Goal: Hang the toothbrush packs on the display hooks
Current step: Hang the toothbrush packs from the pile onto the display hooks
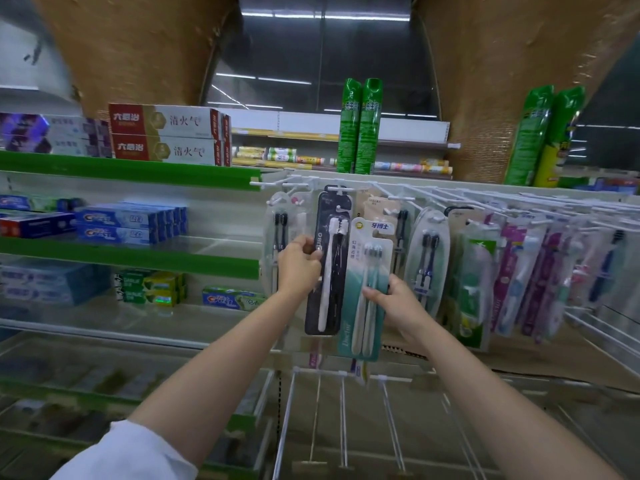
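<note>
Head view shows both hands raised to the hook rail, each on a pack. Left hand (298, 263) pinches the left edge of the black pack (330, 261), which stands upright with its long axis running 12 to 6 o'clock; its hang hole sits at the top, right at a white hook (337, 189), and whether the hook already passes through it I cannot tell. Right hand (393, 299) grips the teal pack (369, 289) low on its card, thumb across the front, fingers curled behind. That pack is also upright, tilted slightly, its top toward 12 o'clock from the grip, touching or overlapping the black pack's right edge. Its hang tab lies below the rail, so my judgement is that the coming move turns on lifting it toward 12 o'clock until the hole meets a free hook (388, 190) just at 1 o'clock of it. Right hand is the nearer one for that; hung packs (427, 261) crowd the 3 o'clock side.
</note>
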The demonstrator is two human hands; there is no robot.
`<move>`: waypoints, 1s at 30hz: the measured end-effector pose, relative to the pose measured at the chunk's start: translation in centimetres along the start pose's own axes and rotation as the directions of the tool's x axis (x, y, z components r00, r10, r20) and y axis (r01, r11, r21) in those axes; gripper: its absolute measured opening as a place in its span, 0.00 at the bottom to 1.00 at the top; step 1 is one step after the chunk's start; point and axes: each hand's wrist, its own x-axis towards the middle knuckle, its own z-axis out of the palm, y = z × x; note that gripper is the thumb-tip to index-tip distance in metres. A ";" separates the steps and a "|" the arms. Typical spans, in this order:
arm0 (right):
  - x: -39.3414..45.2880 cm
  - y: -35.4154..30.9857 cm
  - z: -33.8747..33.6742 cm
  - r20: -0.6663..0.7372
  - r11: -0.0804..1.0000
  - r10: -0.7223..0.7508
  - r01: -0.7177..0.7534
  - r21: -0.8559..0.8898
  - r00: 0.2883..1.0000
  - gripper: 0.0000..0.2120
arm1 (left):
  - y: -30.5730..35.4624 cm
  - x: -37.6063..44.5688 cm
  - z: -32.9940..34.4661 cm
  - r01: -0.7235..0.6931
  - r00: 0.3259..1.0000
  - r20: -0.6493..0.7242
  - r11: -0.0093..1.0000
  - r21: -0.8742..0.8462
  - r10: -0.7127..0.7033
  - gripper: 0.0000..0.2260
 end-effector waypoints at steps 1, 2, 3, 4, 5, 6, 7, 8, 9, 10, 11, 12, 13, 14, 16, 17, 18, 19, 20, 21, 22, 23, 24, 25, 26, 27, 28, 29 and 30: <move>0.0 0.0 -0.2 -0.007 1.000 0.002 -0.002 -0.002 1.000 0.15 | 0.0 0.1 0.3 0.018 1.000 0.014 1.000 -0.024 -0.018 0.08; 0.0 -0.1 -0.3 -0.015 1.000 0.006 -0.006 -0.002 1.000 0.15 | 0.0 0.2 0.5 0.027 0.999 0.025 0.999 -0.035 -0.027 0.08; 0.0 0.0 -0.5 -0.022 1.000 0.006 -0.006 -0.009 1.000 0.16 | -0.1 0.2 0.7 0.034 0.999 0.027 0.999 -0.032 -0.033 0.08; 0.0 0.0 -0.6 -0.027 1.000 0.004 -0.005 -0.017 1.000 0.16 | -0.2 0.2 0.8 0.037 0.999 0.021 0.999 -0.016 -0.037 0.08; 0.0 0.0 -0.8 -0.027 1.000 0.001 -0.002 -0.023 1.000 0.16 | -0.2 0.3 0.9 0.044 0.999 0.019 0.999 -0.006 -0.044 0.08; 0.0 0.0 -0.9 -0.023 1.000 0.001 -0.002 -0.021 1.000 0.16 | -0.4 0.4 0.9 0.049 0.999 0.017 0.999 0.004 -0.049 0.08; -0.1 0.0 -0.9 -0.020 1.000 0.002 -0.002 -0.016 1.000 0.15 | -0.5 0.6 0.9 0.056 0.998 0.016 0.998 0.004 -0.056 0.08; -0.2 -0.1 -0.9 -0.019 1.000 0.004 -0.005 -0.010 1.000 0.15 | -0.7 0.6 0.9 0.074 0.997 0.023 0.997 -0.014 -0.074 0.08; -0.2 -0.2 -0.8 -0.020 1.000 0.003 -0.003 -0.005 1.000 0.14 | -0.9 0.6 0.9 0.094 0.995 0.032 0.994 -0.048 -0.093 0.08; -0.2 -0.3 -0.8 -0.022 1.000 -0.001 0.001 -0.003 1.000 0.14 | -1.2 0.7 0.8 0.116 0.993 0.037 0.989 -0.090 -0.114 0.09; -0.3 -0.4 -0.8 -0.020 1.000 -0.012 0.012 -0.002 1.000 0.14 | -1.6 0.7 0.7 0.141 0.990 0.033 0.981 -0.131 -0.138 0.08; -0.3 -0.6 -0.7 -0.016 1.000 -0.025 0.025 0.000 1.000 0.14 | -2.0 0.7 0.6 0.169 0.986 0.023 0.972 -0.164 -0.167 0.07; -0.4 -0.8 -0.7 -0.006 0.999 -0.040 0.040 0.004 0.999 0.14 | -2.4 0.8 0.4 0.204 0.979 0.009 0.962 -0.182 -0.205 0.06; -0.4 -1.0 -0.6 0.008 0.998 -0.056 0.056 0.010 0.998 0.13 | -2.7 0.9 0.1 0.238 0.970 -0.013 0.953 -0.186 -0.245 0.05; -0.4 -1.3 -0.3 0.036 0.997 -0.079 0.078 0.016 0.996 0.14 | -3.3 1.5 -0.4 0.277 0.956 -0.049 0.943 -0.187 -0.290 0.04; -0.3 -1.4 -0.1 0.043 0.996 -0.084 0.083 0.017 0.996 0.14 | -3.4 1.8 -0.6 0.280 0.954 -0.047 0.940 -0.194 -0.295 0.03; -0.1 -1.5 0.0 0.046 0.996 -0.084 0.083 0.017 0.995 0.14 | -3.3 2.0 -0.7 0.278 0.956 -0.036 0.940 -0.198 -0.290 0.03; 0.0 -1.5 0.1 0.046 0.997 -0.081 0.080 0.011 0.996 0.15 | -3.2 2.1 -0.7 0.261 0.962 -0.026 0.944 -0.202 -0.272 0.02; 0.2 -1.6 0.2 0.041 0.997 -0.074 0.074 0.004 0.996 0.15 | -3.1 2.1 -0.6 0.228 0.971 -0.022 0.951 -0.208 -0.238 0.02; 0.3 -1.5 0.2 0.036 0.998 -0.065 0.065 0.001 0.997 0.15 | -2.9 1.9 -0.4 0.186 0.981 -0.017 0.959 -0.212 -0.194 0.04; 0.4 -1.4 0.1 0.033 0.998 -0.057 0.057 0.002 0.998 0.15 | -2.7 1.7 -0.1 0.140 0.989 -0.012 0.966 -0.218 -0.146 0.05; 0.5 -1.4 0.0 0.031 0.999 -0.053 0.053 0.004 0.998 0.15 | -2.5 1.3 0.3 0.101 0.995 0.001 0.966 -0.238 -0.104 0.06; 0.5 -1.3 -0.2 0.029 0.999 -0.052 0.052 0.006 0.998 0.15 | -2.3 0.9 0.7 0.069 0.998 0.022 0.961 -0.267 -0.065 0.07; 0.5 -1.2 -0.4 0.025 0.999 -0.052 0.052 0.008 0.998 0.15 | -1.9 0.5 1.2 0.041 0.999 0.044 0.956 -0.290 -0.030 0.07; 0.4 -1.1 -0.7 0.020 0.999 -0.053 0.053 0.009 0.998 0.15 | -1.6 0.0 1.8 0.021 0.998 0.068 0.954 -0.298 0.000 0.08; 0.3 -1.0 -1.0 0.012 0.998 -0.055 0.055 0.010 0.998 0.15 | -1.1 -0.5 2.3 0.001 0.995 0.093 0.955 -0.298 0.028 0.07; 0.0 -1.0 -1.6 0.005 0.998 -0.057 0.057 0.014 0.998 0.15 | -0.8 -1.0 3.0 -0.014 0.992 0.117 0.956 -0.292 0.050 0.06; -0.2 -0.9 -2.1 -0.001 0.998 -0.061 0.061 0.020 0.998 0.14 | -0.4 -1.5 3.6 -0.025 0.988 0.139 0.957 -0.290 0.068 0.04; -0.5 -0.8 -2.9 -0.006 0.998 -0.066 0.066 0.024 0.998 0.13 | 0.1 -2.0 4.4 -0.024 0.984 0.163 0.957 -0.288 0.073 0.04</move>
